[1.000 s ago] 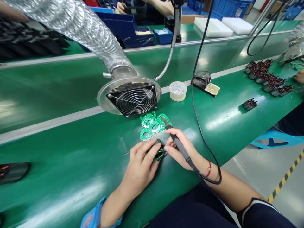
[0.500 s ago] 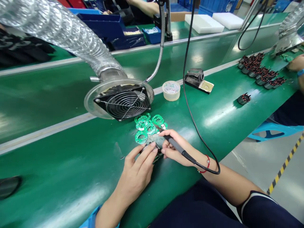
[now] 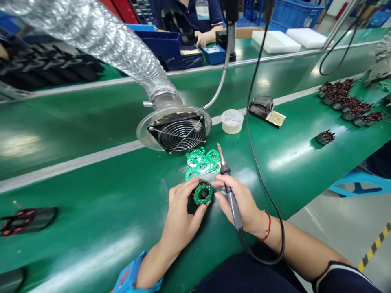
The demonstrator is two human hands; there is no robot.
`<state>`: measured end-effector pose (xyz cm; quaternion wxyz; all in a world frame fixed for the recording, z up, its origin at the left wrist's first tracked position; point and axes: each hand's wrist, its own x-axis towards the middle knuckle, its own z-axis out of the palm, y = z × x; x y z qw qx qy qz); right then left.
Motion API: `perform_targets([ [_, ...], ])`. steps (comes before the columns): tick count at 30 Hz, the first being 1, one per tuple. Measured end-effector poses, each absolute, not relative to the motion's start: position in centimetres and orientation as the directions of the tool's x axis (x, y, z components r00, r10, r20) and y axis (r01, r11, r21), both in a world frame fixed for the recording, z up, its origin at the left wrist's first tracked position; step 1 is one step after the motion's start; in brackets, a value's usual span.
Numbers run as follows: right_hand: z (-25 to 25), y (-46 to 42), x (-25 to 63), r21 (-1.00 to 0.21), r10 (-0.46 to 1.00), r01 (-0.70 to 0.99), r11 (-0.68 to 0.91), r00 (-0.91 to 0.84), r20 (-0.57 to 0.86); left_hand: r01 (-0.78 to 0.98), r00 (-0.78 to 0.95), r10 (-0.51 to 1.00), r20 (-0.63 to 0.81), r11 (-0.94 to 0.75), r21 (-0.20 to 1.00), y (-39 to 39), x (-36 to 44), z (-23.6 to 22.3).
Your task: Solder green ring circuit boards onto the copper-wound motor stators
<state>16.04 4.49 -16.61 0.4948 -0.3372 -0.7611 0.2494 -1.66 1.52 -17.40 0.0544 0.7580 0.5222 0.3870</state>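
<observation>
My left hand [image 3: 183, 207] is closed around a motor stator [image 3: 194, 196] with a green ring-shaped circuit board [image 3: 203, 193] on its upper face. The board faces up toward me, and the stator's body is mostly hidden by my fingers. In my right hand [image 3: 241, 201] is a soldering iron [image 3: 233, 203], its metal tip pointing up and away from me, apart from the board. My right fingertips are close to the board's right side; whether they touch it I cannot tell. Loose green ring boards [image 3: 203, 165] lie in a pile just beyond my hands.
A fume extractor fan [image 3: 183, 136] hangs behind the pile. Beyond stand a tape roll [image 3: 232, 122] and a soldering iron stand [image 3: 265, 112]. Several stators [image 3: 348, 99] sit at right, another stator [image 3: 27, 221] at left. The iron's cable [image 3: 252, 142] crosses the bench; a co-worker [image 3: 189, 20] is opposite.
My left hand has turned the stator so its green board now faces up. My right hand has swung the soldering iron more upright, its tip away from the boards. The view has shifted left.
</observation>
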Motion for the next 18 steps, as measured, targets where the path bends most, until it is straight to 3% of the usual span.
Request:
perform_targets([
  [3,-16.49,4.31,15.94,-0.678,0.748,0.315,0.664,-0.301,0.592,0.748,0.137,0.836,0.532,-0.439,0.498,1.6,-1.6,-17.51],
  [10,-16.51,4.21,16.0,-0.822,0.84,0.225,0.523,-0.295,0.454,0.731,0.172,0.813,0.557,-0.484,0.481,1.74,-1.67,-17.51],
  [18,-16.07,4.52,16.23,-0.847,0.861,0.205,0.491,-0.258,0.438,0.663,0.259,0.807,0.53,-0.548,0.511,1.72,-1.85,-17.51],
])
